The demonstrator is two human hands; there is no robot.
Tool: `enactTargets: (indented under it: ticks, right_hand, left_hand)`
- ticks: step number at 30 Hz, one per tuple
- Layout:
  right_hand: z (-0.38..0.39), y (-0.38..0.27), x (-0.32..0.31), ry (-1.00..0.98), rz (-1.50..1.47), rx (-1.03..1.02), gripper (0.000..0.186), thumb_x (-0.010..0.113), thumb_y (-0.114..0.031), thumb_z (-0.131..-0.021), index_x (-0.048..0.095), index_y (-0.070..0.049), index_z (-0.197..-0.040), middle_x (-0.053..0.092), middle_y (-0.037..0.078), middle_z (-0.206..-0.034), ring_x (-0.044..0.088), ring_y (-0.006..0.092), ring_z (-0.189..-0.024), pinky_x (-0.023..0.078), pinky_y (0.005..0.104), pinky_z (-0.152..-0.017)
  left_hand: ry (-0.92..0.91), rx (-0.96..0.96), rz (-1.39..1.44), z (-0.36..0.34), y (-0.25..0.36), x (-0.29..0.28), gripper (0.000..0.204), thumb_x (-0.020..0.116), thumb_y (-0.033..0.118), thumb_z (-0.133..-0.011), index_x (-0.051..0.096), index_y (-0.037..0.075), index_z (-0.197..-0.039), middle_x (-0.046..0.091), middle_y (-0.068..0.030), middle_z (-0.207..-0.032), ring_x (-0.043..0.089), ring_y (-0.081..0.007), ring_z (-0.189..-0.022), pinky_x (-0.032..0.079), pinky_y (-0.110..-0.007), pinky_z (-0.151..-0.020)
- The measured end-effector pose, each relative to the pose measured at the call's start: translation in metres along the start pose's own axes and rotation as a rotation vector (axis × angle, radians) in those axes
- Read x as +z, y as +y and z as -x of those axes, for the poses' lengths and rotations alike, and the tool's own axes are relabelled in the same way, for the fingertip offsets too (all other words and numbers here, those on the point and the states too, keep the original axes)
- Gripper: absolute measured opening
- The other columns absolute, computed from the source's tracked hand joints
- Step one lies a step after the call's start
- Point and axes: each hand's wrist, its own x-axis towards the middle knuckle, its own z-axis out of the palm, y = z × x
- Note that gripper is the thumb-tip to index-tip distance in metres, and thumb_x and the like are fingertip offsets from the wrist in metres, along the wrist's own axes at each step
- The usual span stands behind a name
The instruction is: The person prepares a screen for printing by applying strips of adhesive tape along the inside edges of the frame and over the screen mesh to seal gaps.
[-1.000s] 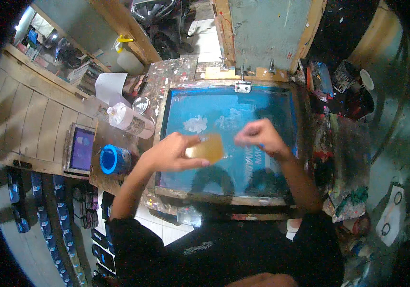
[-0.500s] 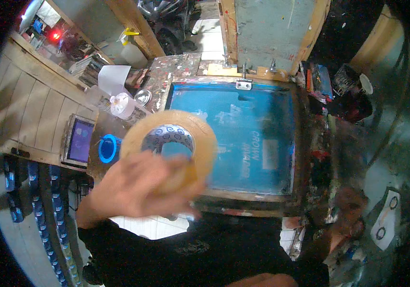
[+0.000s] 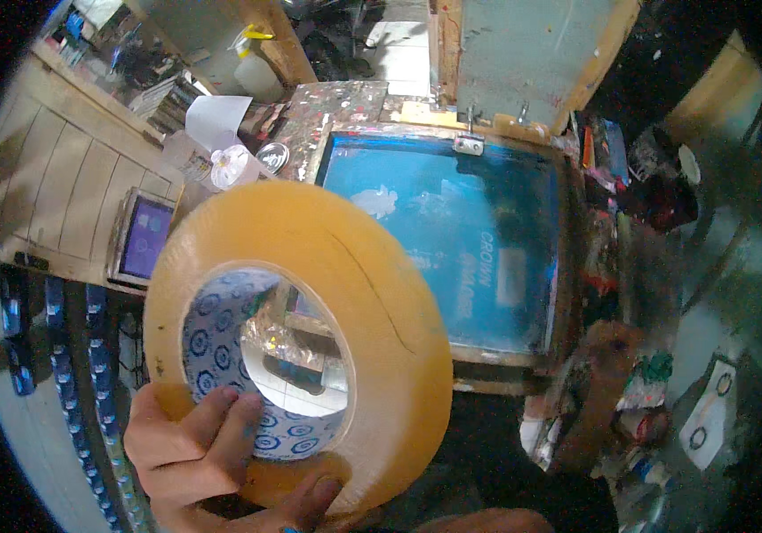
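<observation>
My left hand (image 3: 203, 457) grips a wide roll of amber, see-through packing tape (image 3: 398, 355) close in front of me. Its fingers curl into the roll's white core, printed with blue rings, while the thumb presses the roll's lower face. Behind the roll lies a screen-printing frame (image 3: 518, 204) with blue mesh, held at its far edge by a metal hinge clamp (image 3: 469, 144). The roll covers the frame's near left part. In shadow at the frame's right side is my right hand (image 3: 610, 346); its fingers are too dark to make out.
At the back left stand a yellow-topped spray bottle (image 3: 256, 73), a white plastic bottle (image 3: 231, 167) and a round metal lid (image 3: 274, 158). A small purple framed screen (image 3: 145, 238) leans at left. Dark, paint-stained containers (image 3: 656, 164) crowd the right.
My left hand has brought the tape roll nearer and lower, and it now looks much larger. It hides the blue cup at left. My right hand has shifted leftward and up in the view.
</observation>
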Motion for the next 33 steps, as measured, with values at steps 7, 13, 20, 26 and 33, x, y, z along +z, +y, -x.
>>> enactTargets:
  ticks: [7,13,20,26,33]
  right_hand:
    - [-0.049,-0.052,0.028,-0.209,0.919,0.388,0.018,0.075,-0.014,-0.074,0.071,-0.002,-0.087,0.071,0.008,-0.086,0.068,0.0175,-0.074,0.051,0.0312,-0.07]
    - [-0.091,-0.068,0.053,-0.531,1.185,-0.138,0.017,0.074,-0.015,-0.076,0.071,-0.003,-0.088,0.07,0.01,-0.09,0.067,0.0253,-0.074,0.051,0.0338,-0.069]
    - [-0.133,-0.092,0.119,-0.666,1.037,-0.303,0.011,0.068,-0.001,-0.076,0.066,-0.002,-0.087,0.064,0.012,-0.084,0.065,0.0285,-0.075,0.05,0.0365,-0.066]
    - [-0.157,-0.092,0.147,-0.72,1.071,-0.443,0.012,0.066,0.001,-0.074,0.066,-0.002,-0.085,0.062,0.014,-0.082,0.064,0.0291,-0.074,0.051,0.0375,-0.068]
    - [-0.199,-0.04,0.142,-0.68,0.832,-0.344,0.014,0.068,-0.006,-0.077,0.07,-0.004,-0.09,0.067,0.011,-0.083,0.065,0.0203,-0.074,0.051,0.0321,-0.07]
  left_hand:
    - [-0.646,0.641,0.492,0.016,-0.075,0.09,0.033,0.075,0.024,-0.072,0.066,0.02,-0.104,0.064,-0.0073,-0.089,0.057,-0.0155,-0.06,0.045,-0.028,-0.052]
    - [-0.685,0.589,0.4,0.147,-0.128,0.23,0.043,0.073,0.016,-0.074,0.066,0.022,-0.116,0.065,-0.0082,-0.104,0.064,-0.019,-0.072,0.052,-0.031,-0.059]
    - [-0.653,0.6,0.251,0.225,-0.159,0.26,0.044,0.069,0.02,-0.078,0.06,0.015,-0.122,0.059,-0.0142,-0.113,0.062,-0.0232,-0.076,0.051,-0.03,-0.065]
    - [-0.619,0.348,0.285,0.165,-0.098,0.243,0.058,0.076,0.028,-0.073,0.056,0.009,-0.124,0.056,-0.0162,-0.12,0.063,-0.0263,-0.086,0.051,-0.035,-0.073]
    - [-0.998,-0.352,0.995,0.128,-0.013,0.282,0.049,0.078,0.028,-0.075,0.057,0.003,-0.112,0.067,-0.0165,-0.101,0.066,-0.0266,-0.096,0.053,-0.038,-0.077]
